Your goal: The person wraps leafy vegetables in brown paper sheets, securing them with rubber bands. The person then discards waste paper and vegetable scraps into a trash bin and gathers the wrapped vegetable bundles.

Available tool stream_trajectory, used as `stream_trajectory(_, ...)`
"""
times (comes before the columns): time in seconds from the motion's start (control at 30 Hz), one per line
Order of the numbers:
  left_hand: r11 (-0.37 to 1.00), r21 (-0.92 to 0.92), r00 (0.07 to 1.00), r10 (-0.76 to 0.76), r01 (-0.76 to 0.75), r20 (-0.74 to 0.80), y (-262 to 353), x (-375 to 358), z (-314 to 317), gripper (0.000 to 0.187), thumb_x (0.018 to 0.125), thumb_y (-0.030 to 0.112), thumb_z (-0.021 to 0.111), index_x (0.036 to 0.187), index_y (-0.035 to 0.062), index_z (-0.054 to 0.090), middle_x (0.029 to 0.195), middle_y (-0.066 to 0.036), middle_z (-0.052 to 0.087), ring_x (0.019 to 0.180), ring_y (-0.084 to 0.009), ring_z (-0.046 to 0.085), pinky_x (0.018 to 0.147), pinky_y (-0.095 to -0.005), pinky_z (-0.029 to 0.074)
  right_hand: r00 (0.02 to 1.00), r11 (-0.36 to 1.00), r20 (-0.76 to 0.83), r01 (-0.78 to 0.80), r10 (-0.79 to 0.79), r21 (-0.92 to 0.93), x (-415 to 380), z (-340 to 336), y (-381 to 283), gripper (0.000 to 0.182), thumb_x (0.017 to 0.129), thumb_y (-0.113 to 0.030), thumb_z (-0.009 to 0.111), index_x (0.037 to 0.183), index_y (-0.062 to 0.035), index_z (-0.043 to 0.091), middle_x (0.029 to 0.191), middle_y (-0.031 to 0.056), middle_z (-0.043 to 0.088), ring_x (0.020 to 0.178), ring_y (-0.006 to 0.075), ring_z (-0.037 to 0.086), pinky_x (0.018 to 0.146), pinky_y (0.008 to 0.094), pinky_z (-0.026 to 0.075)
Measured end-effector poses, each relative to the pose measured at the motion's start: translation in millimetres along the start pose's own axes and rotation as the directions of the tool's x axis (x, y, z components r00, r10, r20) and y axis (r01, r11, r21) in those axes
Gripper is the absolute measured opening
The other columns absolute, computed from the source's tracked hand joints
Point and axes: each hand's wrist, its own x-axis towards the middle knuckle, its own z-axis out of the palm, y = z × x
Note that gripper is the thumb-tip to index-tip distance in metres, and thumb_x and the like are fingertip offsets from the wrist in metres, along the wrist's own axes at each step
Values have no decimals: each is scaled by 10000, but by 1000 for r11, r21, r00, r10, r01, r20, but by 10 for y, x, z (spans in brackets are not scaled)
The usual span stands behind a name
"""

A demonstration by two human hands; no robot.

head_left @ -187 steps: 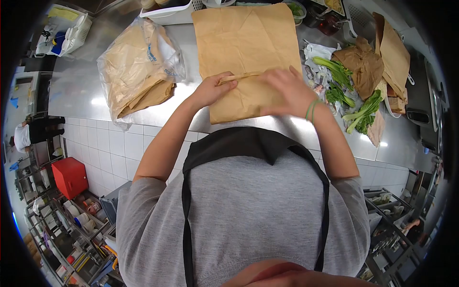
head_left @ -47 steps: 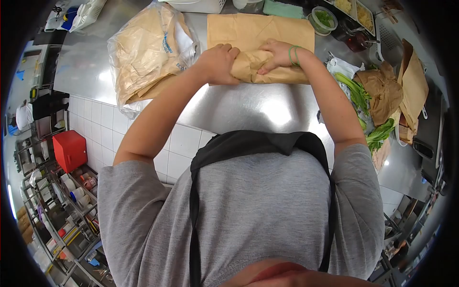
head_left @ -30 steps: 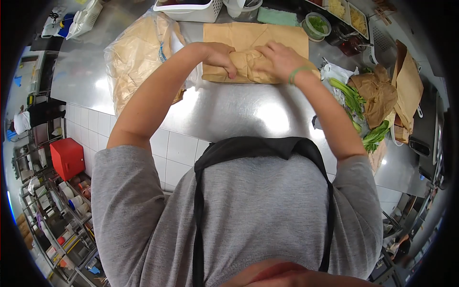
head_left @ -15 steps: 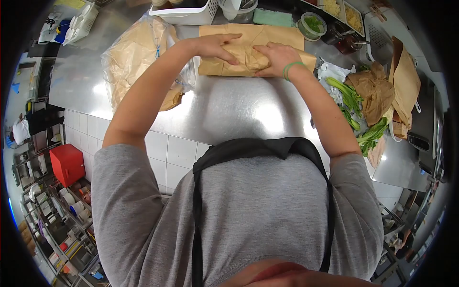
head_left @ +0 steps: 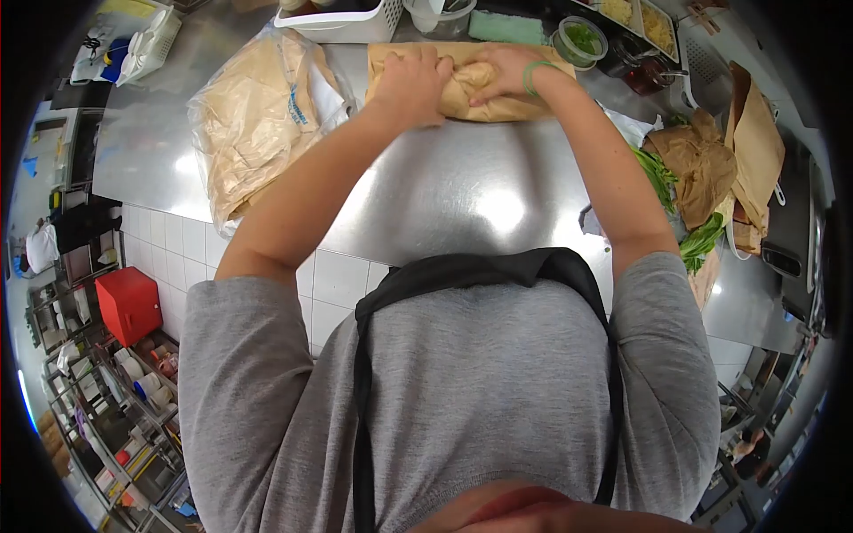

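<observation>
A brown paper bundle (head_left: 506,109) lies across the far side of the steel counter, with a bulge in its middle. My left hand (head_left: 410,84) is closed over its left part, fingers curled on the crumpled paper. On the right, my right hand (head_left: 514,69), with a green band at the wrist, grips the bulge from above. What the paper wraps is hidden. To the left lies a clear plastic bag (head_left: 258,115) of brown paper sheets.
Behind the bundle stand a white basket (head_left: 351,28), a clear tub (head_left: 442,19), a green cloth (head_left: 506,28) and a container of chopped greens (head_left: 582,40). Leafy vegetables (head_left: 704,240) and crumpled brown paper (head_left: 691,164) lie right on the steel counter (head_left: 426,195).
The bundle has rolled away from me, and less flat paper shows beyond it. My left hand has moved right and its spread fingers have curled over the paper. My right hand has shifted farther away.
</observation>
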Motion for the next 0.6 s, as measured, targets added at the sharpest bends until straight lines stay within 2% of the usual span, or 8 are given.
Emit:
stream_trajectory(0.07,992,-119,999,-36,35,-6,-93,88,-15,793,562,491,763,1187,95,478,1132,-105,532,1085,-269,519,848,-444,462,996,1000,-92,12,-11,9,-141,62,33,803,600,-555,746,1272,-183,513,1291,82,482,1179,267,472,987,402,358)
stream_trajectory(0.13,984,-179,1000,-13,14,8,-165,184,26,805,558,483,763,1198,88,476,1136,-113,540,1087,-274,522,858,-442,461,913,992,-396,56,-97,-114,-199,314,127,855,623,-592,706,1333,-202,433,1309,62,455,1195,275,447,1034,425,307)
stream_trajectory(0.17,973,-231,1000,7,-1,25,-205,220,50,818,553,475,762,1209,81,474,1141,-122,548,1089,-279,526,868,-441,460,913,992,-397,55,-94,-111,-252,394,164,855,623,-592,706,1333,-202,433,1309,62,455,1195,275,447,1034,425,307)
stream_trajectory(0.23,969,-245,999,20,-7,50,-265,298,96,844,540,479,761,1221,75,468,1143,-129,553,1090,-292,529,880,-431,457,791,938,-548,93,-274,-335,-403,465,139,861,642,-558,709,1364,-222,382,1303,53,457,1213,275,419,1065,443,268)
stream_trajectory(0.3,964,-266,997,33,-12,74,-324,412,131,871,526,482,760,1234,70,463,1146,-136,558,1092,-306,532,891,-421,454,798,933,-547,50,-253,-358,-436,513,125,869,638,-531,724,1373,-233,367,1310,41,456,1210,270,423,1072,438,262)
stream_trajectory(0.37,920,-391,959,96,17,268,-405,525,152,973,489,496,759,1297,69,424,1169,-147,554,1108,-334,519,914,-412,439,803,927,-549,9,-230,-375,-414,504,106,880,634,-504,739,1381,-243,353,1316,28,454,1206,266,426,1079,432,256)
stream_trajectory(0.47,837,-541,886,189,80,424,-517,598,178,1046,477,536,755,1333,56,396,1278,-166,479,1191,-332,452,968,-387,398,906,968,-410,3,-109,-251,-306,367,109,900,609,-461,772,1378,-241,358,1317,32,459,1223,265,418,1081,430,254)
stream_trajectory(0.6,877,-481,908,209,-10,363,-476,472,241,1066,513,593,738,1351,38,383,1381,-173,368,1254,-328,378,1023,-391,340,971,991,-228,38,-67,-128,-335,196,36,846,602,-428,778,1344,-239,418,1269,47,511,1207,253,450,1047,413,306)
